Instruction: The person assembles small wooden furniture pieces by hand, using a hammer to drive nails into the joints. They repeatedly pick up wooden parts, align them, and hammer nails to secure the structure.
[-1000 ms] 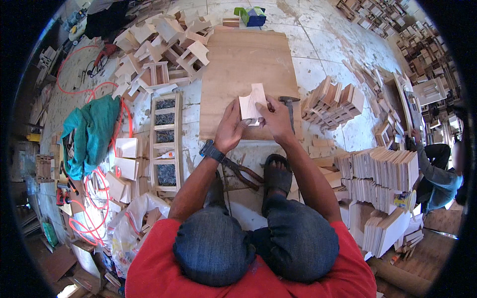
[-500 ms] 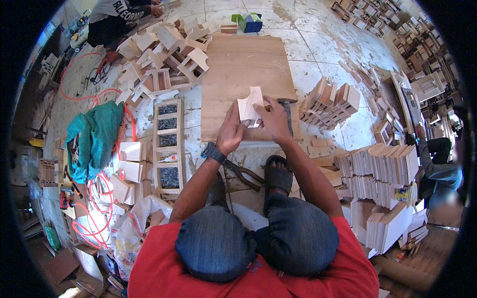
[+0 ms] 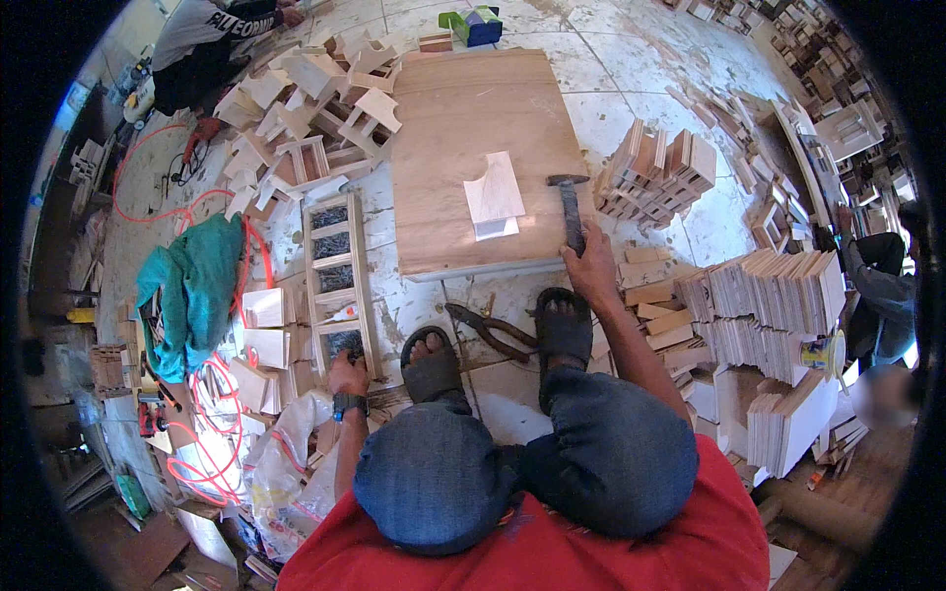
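Note:
My right hand (image 3: 591, 264) is closed round the handle of a hammer (image 3: 570, 212), whose head lies over the right side of a wooden board (image 3: 443, 118). On that board rests a pale wooden piece (image 3: 493, 192) with a curved notch at its upper left, untouched by either hand. My left hand (image 3: 347, 375) dips its bunched fingertips into the nearest compartment of a long wooden tray (image 3: 366, 295). Small dark grey pieces that look like nails (image 3: 331, 245) fill the compartments. What the left fingertips pinch, if anything, is hidden.
Pincers (image 3: 493, 333) lie between my feet. Notched wooden assemblies (image 3: 305, 118) are heaped at far left; stacked pieces (image 3: 660, 167) and panels (image 3: 769, 295) stand right. A green cloth (image 3: 187, 295) and orange hose (image 3: 197, 463) lie left. Other people (image 3: 212, 44) sit far left and at right.
Both hands have let go of the notched wooden piece, now lying on the board. The right hand has moved right and taken the hammer. My left hand has come back to the tray.

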`<move>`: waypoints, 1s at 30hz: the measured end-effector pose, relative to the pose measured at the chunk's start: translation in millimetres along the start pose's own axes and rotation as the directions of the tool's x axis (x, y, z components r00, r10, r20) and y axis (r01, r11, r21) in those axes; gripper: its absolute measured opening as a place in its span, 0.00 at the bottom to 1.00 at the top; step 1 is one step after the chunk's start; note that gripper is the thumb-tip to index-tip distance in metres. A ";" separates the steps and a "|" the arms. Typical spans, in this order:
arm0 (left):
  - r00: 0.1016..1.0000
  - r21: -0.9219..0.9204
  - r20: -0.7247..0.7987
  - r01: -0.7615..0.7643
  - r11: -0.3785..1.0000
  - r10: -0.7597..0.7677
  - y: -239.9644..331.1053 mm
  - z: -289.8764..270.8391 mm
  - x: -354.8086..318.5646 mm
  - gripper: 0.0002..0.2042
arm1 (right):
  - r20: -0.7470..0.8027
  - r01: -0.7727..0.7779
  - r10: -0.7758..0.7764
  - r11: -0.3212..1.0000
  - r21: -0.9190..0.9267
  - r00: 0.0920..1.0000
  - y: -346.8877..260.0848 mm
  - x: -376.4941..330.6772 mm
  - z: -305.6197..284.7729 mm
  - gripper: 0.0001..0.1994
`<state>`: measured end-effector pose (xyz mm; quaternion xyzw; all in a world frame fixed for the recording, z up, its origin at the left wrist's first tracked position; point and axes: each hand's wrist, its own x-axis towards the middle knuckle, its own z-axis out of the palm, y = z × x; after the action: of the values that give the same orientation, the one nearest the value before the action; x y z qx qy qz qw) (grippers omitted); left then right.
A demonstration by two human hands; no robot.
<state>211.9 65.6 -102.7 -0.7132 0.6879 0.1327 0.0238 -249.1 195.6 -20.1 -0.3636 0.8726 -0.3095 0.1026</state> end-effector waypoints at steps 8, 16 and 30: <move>0.992 -0.086 -0.061 -0.116 0.989 0.111 -14.6 -0.5 15.0 0.09 | 0.030 0.020 -0.024 0.993 0.118 0.999 17.2 -21.4 -20.0 0.28; 0.977 -0.390 -0.215 -0.084 0.917 -0.002 14.1 -39.4 -1.5 0.10 | 0.176 -0.100 0.067 0.977 0.189 0.982 20.8 -32.3 -42.3 0.29; 0.595 -0.601 -0.498 -0.761 0.244 0.631 305.9 -117.2 -17.1 0.15 | 0.250 -0.098 0.003 0.925 0.368 0.968 -23.7 -60.3 -68.8 0.20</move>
<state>-72.1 40.9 59.5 -0.2752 0.8014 0.3533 -0.3965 -220.2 256.8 45.8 -0.3497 0.7863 -0.4216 0.2857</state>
